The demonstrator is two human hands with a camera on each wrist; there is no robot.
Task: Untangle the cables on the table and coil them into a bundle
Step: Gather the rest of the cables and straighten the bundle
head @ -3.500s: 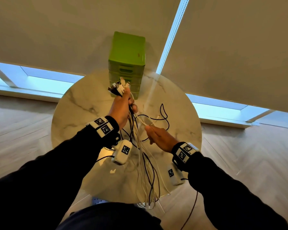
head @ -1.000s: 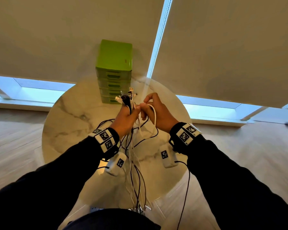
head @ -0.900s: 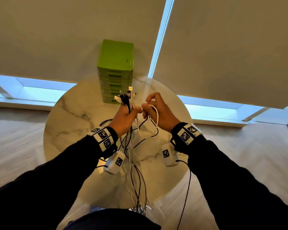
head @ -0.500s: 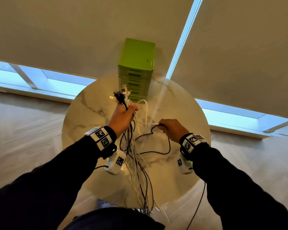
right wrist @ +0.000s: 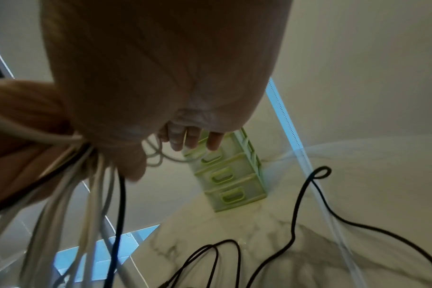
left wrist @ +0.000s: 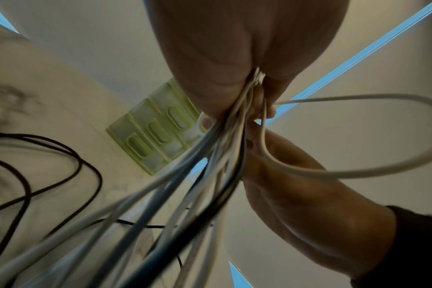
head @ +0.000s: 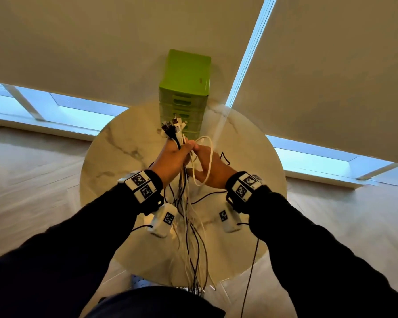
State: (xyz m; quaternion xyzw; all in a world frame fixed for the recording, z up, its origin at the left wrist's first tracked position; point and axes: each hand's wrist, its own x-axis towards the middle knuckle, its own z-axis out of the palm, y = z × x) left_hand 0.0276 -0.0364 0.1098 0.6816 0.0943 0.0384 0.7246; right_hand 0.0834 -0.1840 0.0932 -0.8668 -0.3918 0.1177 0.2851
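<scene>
My left hand (head: 180,152) is raised above the round marble table (head: 115,157) and grips a bundle of white and black cables (head: 190,226) near their plugs (head: 172,127), which stick up out of the fist. The strands hang down past the table's near edge. My right hand (head: 213,171) is pressed against the left one and holds a loop of white cable (head: 211,154) that drapes over its back. The left wrist view shows this loop (left wrist: 345,175) arching off to the right. A loose black cable (right wrist: 296,214) still snakes across the tabletop.
A green plastic drawer unit (head: 186,83) stands at the table's far edge, just beyond the hands. Behind it hang beige roller blinds with a bright gap (head: 246,60) between them. Pale wood floor surrounds the table.
Half a second ago my right hand was low over the table, to the right. It has risen to the left hand, bringing a white cable loop. The left hand kept its grip.
</scene>
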